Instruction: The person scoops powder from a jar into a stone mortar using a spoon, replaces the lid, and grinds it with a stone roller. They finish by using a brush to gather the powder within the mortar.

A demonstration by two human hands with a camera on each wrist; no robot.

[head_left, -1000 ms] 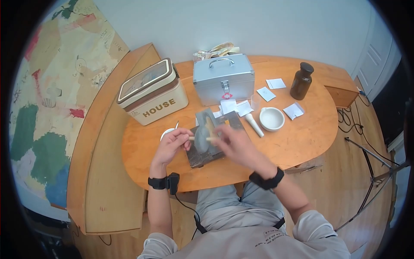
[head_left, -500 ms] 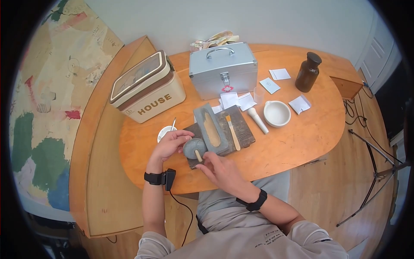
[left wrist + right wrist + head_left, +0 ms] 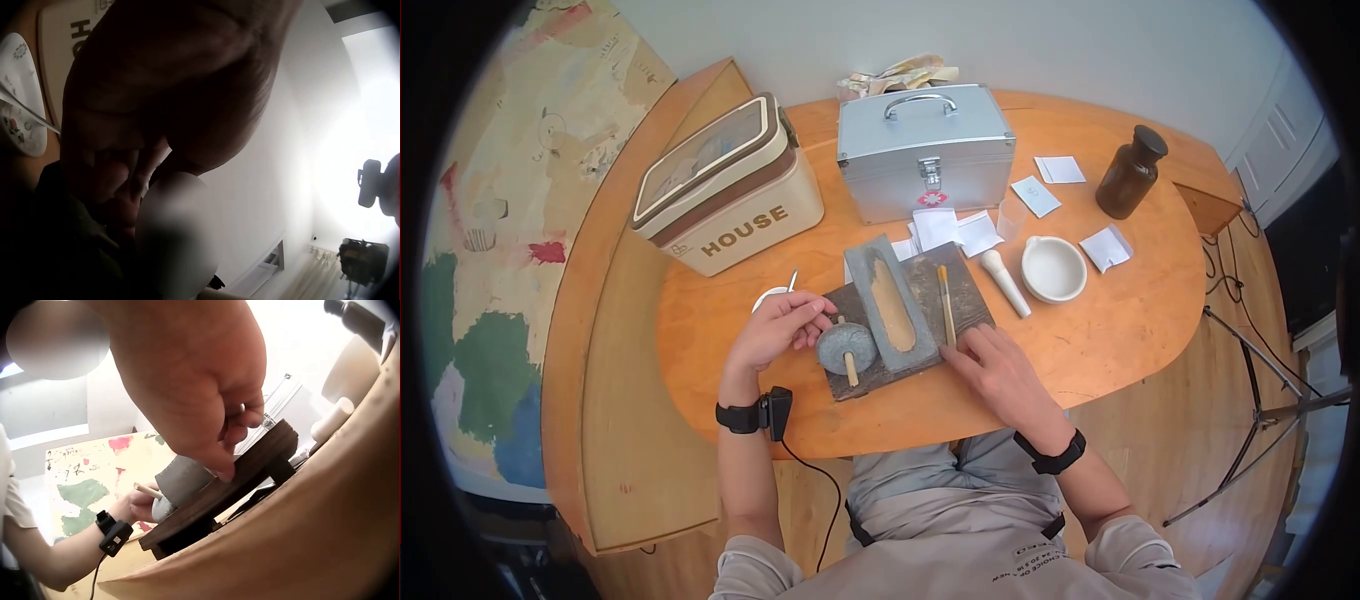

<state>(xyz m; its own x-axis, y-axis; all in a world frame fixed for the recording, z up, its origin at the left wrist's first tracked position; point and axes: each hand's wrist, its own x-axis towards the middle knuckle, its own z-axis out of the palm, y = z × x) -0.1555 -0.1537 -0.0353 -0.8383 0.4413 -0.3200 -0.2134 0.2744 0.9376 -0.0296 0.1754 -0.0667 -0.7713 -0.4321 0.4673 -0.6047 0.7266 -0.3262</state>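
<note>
A grey stone grinding wheel (image 3: 845, 350) with a wooden axle lies on the dark wooden board (image 3: 880, 376), left of the stone trough (image 3: 910, 342). Tan powder (image 3: 887, 300) fills much of the trough's hollow. My left hand (image 3: 778, 325) hovers at the wheel's far side, fingers loosely bent near the axle's end. On the trough's right, my right hand (image 3: 1000, 372) pinches the handle end of a flat wooden brush (image 3: 947, 305), now turned edge-on. In the right wrist view, the fingertips (image 3: 225, 474) are right at the board's edge; the brush is hidden there.
A white mortar (image 3: 1053, 268) and pestle (image 3: 1006, 283) stand to the right, with paper packets (image 3: 1107, 248) and a dark bottle (image 3: 1131, 172) beyond. A silver case (image 3: 928, 150) and a cream box (image 3: 730, 190) line the back. A patterned dish (image 3: 28, 94) holds a spoon.
The wheel has gone from above the trough down onto the board's left side. My right hand has let go of it and moved right to the brush, which has turned onto its edge.
</note>
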